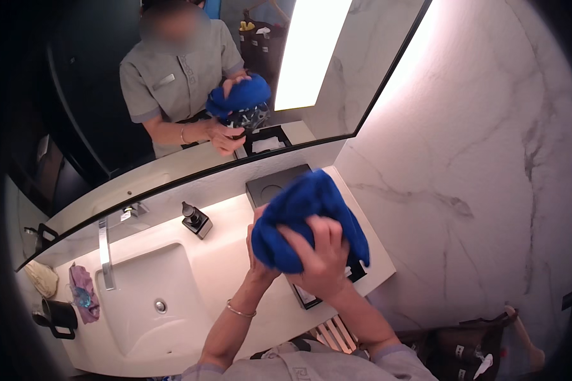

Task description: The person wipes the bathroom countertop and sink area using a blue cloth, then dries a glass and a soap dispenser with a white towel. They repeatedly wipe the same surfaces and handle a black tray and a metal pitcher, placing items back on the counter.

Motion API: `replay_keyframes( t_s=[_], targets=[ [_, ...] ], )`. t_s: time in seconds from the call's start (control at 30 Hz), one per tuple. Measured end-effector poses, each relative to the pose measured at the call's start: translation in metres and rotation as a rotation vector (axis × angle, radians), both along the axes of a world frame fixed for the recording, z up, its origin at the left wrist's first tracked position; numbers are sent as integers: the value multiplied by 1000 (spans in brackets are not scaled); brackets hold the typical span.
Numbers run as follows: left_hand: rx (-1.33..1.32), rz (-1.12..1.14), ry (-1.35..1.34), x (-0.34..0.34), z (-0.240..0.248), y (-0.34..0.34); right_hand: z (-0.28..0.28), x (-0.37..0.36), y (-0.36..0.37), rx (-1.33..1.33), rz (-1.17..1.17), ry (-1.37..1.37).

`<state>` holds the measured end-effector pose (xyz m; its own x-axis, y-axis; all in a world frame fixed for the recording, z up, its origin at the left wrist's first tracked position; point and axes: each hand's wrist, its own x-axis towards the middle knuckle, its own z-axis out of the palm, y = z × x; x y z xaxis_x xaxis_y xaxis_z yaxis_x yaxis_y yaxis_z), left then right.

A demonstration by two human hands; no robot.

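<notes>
Currently: blue cloth [311, 200], held above the counter [219, 273], right end, over the tray [358, 272]. Right hand [322, 259]: thumb and fingers clasping its front. Left hand [259, 269]: mostly behind it; grip cannot be told. Risk, judged: the hanging corner could catch the tray, dragging it.

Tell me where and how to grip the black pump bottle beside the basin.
Grip the pump bottle around its squarish body, below the narrow pump head. Coming from the near side looks best: it stands upright with open counter in front, while the wall is behind.
</notes>
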<state>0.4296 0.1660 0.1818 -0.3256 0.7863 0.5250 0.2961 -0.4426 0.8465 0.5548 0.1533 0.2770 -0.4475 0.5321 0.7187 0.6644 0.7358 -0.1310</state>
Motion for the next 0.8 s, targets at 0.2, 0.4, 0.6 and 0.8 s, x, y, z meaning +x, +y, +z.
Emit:
replay_keyframes(
  t_s=[0.2,0.4,0.6,0.8],
  targets=[
    [-182,-397,-293,-23,20,-59,49,38,43,-1263,619,296],
    [-110,-504,-1134,-55,69,-71,-79,27,-53,-1465,585,32],
    [-265,-533,-1396,-32,63,-51,-67,8,-72,-843,403,-46],
    [-344,-768,-1217,7,14,-78,2,57,-98,-521,123,408]
  ],
)
